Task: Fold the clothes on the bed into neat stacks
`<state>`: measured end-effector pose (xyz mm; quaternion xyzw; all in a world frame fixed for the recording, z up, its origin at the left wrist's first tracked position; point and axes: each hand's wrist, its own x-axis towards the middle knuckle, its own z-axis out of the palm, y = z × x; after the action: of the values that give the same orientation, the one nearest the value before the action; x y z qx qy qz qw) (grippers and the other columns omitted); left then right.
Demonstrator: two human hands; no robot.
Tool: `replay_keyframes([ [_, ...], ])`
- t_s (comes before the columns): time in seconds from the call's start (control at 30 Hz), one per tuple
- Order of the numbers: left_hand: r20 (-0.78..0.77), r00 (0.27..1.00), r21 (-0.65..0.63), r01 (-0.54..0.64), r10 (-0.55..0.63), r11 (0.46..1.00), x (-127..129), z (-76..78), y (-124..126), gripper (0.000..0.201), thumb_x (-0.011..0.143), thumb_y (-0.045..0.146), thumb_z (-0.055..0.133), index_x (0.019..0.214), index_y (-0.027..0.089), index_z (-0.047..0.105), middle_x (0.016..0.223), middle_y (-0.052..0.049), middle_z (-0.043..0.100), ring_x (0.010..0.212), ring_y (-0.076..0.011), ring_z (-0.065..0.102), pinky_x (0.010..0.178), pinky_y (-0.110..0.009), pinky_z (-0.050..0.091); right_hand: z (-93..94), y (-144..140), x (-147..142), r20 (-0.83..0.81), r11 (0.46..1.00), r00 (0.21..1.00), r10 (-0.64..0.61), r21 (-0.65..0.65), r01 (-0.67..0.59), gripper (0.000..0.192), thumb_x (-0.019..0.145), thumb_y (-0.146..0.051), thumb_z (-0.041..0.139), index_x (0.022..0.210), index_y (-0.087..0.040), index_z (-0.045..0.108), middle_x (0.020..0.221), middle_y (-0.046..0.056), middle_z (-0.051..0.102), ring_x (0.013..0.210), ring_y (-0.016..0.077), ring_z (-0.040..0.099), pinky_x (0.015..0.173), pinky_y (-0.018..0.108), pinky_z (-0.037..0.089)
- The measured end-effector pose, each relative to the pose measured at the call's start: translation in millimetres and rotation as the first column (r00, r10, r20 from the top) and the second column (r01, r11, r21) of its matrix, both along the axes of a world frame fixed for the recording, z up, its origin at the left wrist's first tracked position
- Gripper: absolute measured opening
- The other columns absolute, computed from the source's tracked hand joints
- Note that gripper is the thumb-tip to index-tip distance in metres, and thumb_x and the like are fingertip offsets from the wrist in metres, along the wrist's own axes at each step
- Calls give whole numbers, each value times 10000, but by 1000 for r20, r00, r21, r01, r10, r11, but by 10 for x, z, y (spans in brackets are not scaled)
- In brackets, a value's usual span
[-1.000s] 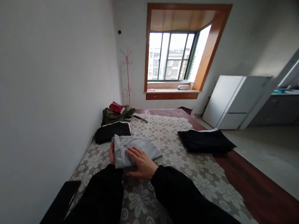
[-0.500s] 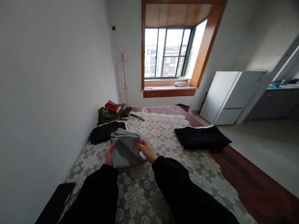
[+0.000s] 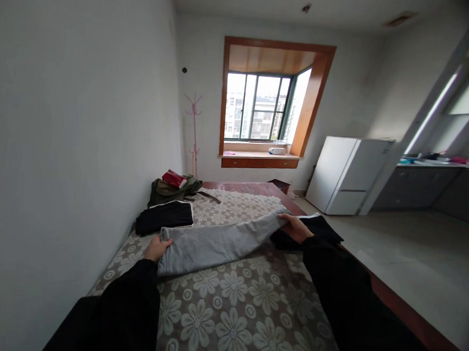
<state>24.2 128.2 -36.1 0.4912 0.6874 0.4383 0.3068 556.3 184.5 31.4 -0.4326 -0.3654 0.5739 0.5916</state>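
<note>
Head view: largest is the counter (image 3: 234, 186), its bare reddish wood showing along the far edge at 12 o'clock. Over most of it lies a flower-patterned cloth (image 3: 232, 330). Next in size comes the grey fabric (image 3: 218, 250), near the middle of the scene, and here is the change: half a second ago it was a compact bundle, its upper layer being lifted, and now it is one long band stretched crosswise, pointing from 9 o'clock to between 2 and 3. I judge that the shorter fold has been undone and the length pulled straight. From its centre, a folded black pile (image 3: 328, 228) lies between 2 and 3 o'clock, partly hidden by the band's end; whether they touch I cannot tell. A bag (image 3: 158, 191) sits near 11, a smaller black pile (image 3: 165, 218) at 10. Smallest, the hands are now well apart, the left hand (image 3: 158, 248) gripping the 9 o'clock end, the right hand (image 3: 296, 229) pinching the other.
</note>
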Motion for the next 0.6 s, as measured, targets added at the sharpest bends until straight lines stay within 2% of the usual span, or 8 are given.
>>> replay_keyframes([
  [0.1, -38, 999, 59, 26, -24, 998, -129, 251, 89, 293, 688, 287, 726, 954, 163, 712, 1009, -79, 772, 1045, -295, 691, 911, -343, 529, -36, 7, 58, 39, 1000, 999, 3, -17, -3, 238, 688, -5, 637, 818, -195, 577, 651, -17, 629, 555, 139, 617, 529, 236, 583],
  [0.2, -89, 996, 113, 38, -28, 993, -382, 525, 181, 403, 656, 382, 763, 992, 164, 717, 1035, -65, 771, 1073, -290, 676, 931, -331, 523, -65, -14, 32, 50, 999, 999, 21, 43, -23, 275, 681, -28, 641, 876, -215, 591, 719, -35, 642, 630, 127, 640, 601, 220, 588],
  [0.3, -156, 988, 110, 29, -12, 993, -657, 666, 176, 498, 650, 504, 750, 995, 146, 717, 996, -85, 774, 1024, -302, 691, 881, -350, 548, -179, -67, 6, 114, 996, 991, 65, 51, -71, 286, 668, -74, 682, 889, -225, 583, 779, -36, 653, 683, 130, 653, 641, 226, 585],
  [0.37, -217, 976, 72, 20, -4, 997, -784, 621, 117, 498, 637, 545, 741, 934, 146, 721, 940, -100, 774, 988, -318, 701, 846, -364, 559, -314, -95, -29, 198, 994, 974, 107, -7, -108, 280, 660, -120, 729, 880, -209, 579, 797, -8, 661, 690, 150, 658, 633, 251, 585],
  [0.47, -320, 947, 2, -3, 4, 1000, -856, 387, 22, 433, 599, 532, 760, 818, 163, 708, 892, -118, 765, 983, -349, 700, 841, -389, 556, -511, -63, -130, 354, 985, 922, 159, -118, -124, 308, 688, -269, 786, 909, -169, 597, 786, 44, 661, 674, 184, 651, 590, 296, 576],
  [0.53, -375, 927, -30, -21, 9, 999, -858, 225, 1, 397, 633, 504, 752, 820, 159, 695, 920, -126, 758, 981, -336, 701, 855, -406, 550, -572, 17, -211, 486, 983, 860, 155, -158, -88, 393, 679, -337, 803, 964, -160, 598, 748, 26, 635, 645, 177, 624, 558, 294, 554],
  [0.6, -413, 911, -38, -24, 6, 999, -865, 137, 26, 370, 724, 467, 713, 901, 144, 683, 989, -124, 747, 976, -286, 700, 881, -414, 540, -562, 114, -275, 623, 988, 772, 126, -148, -42, 505, 616, -290, 826, 1046, -180, 587, 745, -16, 605, 651, 162, 600, 571, 280, 536],
])
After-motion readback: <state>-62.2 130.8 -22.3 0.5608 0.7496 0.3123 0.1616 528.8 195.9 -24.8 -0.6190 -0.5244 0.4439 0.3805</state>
